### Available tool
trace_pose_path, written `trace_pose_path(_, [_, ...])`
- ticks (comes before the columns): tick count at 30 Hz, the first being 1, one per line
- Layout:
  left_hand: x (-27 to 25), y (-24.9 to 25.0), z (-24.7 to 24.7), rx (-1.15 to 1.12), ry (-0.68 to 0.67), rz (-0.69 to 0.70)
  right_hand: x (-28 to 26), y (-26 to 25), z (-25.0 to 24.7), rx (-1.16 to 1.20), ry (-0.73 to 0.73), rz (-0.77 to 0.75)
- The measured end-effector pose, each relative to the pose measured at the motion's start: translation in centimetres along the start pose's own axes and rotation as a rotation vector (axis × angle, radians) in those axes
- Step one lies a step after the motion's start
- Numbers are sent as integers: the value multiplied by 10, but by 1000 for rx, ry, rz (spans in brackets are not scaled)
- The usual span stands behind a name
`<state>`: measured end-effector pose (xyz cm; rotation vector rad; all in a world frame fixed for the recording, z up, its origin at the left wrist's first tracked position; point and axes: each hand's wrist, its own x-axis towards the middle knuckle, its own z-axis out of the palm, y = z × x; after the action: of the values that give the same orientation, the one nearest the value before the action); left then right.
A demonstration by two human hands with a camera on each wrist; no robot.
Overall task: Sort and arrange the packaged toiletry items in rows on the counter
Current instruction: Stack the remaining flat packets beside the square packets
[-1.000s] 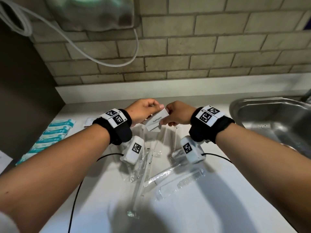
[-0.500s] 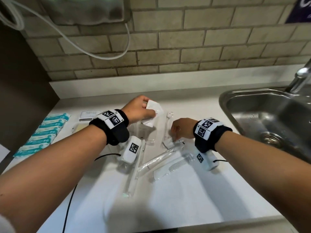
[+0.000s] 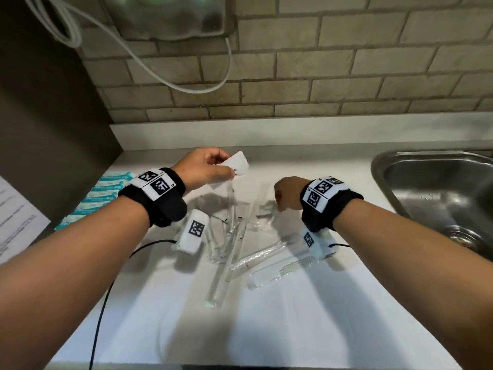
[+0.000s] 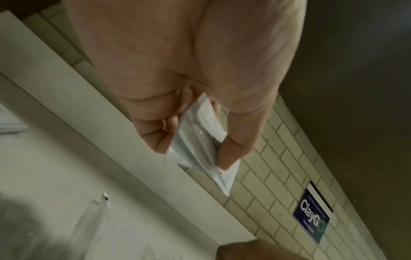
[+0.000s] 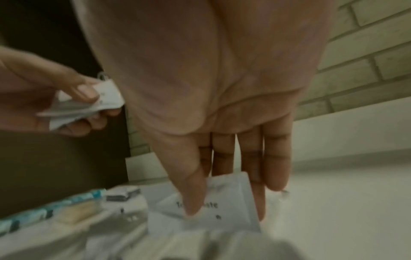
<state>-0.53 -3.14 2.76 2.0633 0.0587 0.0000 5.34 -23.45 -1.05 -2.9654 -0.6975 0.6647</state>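
Observation:
My left hand (image 3: 213, 166) hovers above the back of the counter and pinches white toothpaste sachets (image 3: 238, 165) between thumb and fingers. The left wrist view shows the sachets (image 4: 200, 140) fanned out under the thumb. My right hand (image 3: 286, 194) points down at the counter to the right of the left hand. In the right wrist view its thumb and fingers (image 5: 258, 193) pinch another white toothpaste sachet (image 5: 231, 193) just above the counter. A loose pile of clear-wrapped toothbrushes (image 3: 232, 236) and a wrapped comb (image 3: 277, 273) lies below both hands.
A row of teal packets (image 3: 104, 193) lines the counter's left side, with a sheet of paper (image 3: 16, 217) beyond it. A steel sink (image 3: 440, 196) is at the right. The tiled wall (image 3: 293, 76) runs along the back. A black cable (image 3: 101, 303) trails over the front left.
A second ago both hands held one sachet together. The right hand let go, dropped to the pile and took hold of another sachet. The left hand kept its sachets and lifted slightly.

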Motion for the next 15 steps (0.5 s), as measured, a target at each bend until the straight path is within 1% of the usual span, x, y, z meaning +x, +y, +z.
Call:
trace_pose_path(3, [-3, 1, -23, 17, 73, 1, 1, -22, -20, 189, 137, -107])
trace_pose_path(4, [-3, 0, -32, 22, 84, 2, 7, -30, -21, 263, 155, -137])
trace_pose_path(6, [-4, -1, -46, 21, 94, -3, 19, -49, -17, 381, 132, -194])
trace_pose_path(8, [-6, -5, -58, 8, 105, -20, 27, -71, -11, 341, 94, -244])
trace_pose_path(10, [-7, -11, -67, -1, 112, -36, 39, -89, 0, 232, 71, -253])
trace_pose_path(15, [-9, -36, -79, -32, 109, -122, 69, -114, 24, -19, -30, -198])
